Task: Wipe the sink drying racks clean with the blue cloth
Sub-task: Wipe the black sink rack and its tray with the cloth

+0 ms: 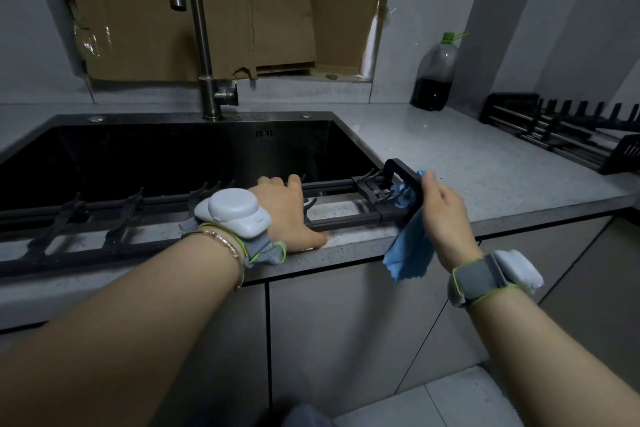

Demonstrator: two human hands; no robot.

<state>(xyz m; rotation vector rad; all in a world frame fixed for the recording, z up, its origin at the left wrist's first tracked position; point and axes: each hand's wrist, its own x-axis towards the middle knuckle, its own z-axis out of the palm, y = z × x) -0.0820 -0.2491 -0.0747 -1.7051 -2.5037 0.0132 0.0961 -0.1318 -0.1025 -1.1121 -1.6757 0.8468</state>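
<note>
Risk: the long black metal drying rack (346, 220) lies along the front lip of the dark sink (173, 156), so a hard rub at its 3 o'clock end could skid it into the basin, and the hanging blue cloth (412, 253) may snag on prongs. Pose: left hand (287, 211) clasps the rails, thumb on the grey speckled worktop (467, 163); right hand (446, 215), at its 3 o'clock, pinches the cloth against the end bracket.

A long black metal drying rack (135, 206) lies across the front rim of the dark rectangular sink (173, 144), which is sunk into the grey speckled stone desk (450, 156). A steel gooseneck tap (204, 45) stands behind the sink. At the back right stands a clear plastic bottle (434, 76); farther right lies a second black rack (561, 132). A blue cloth (410, 250) hangs at the first rack's right end.
</note>
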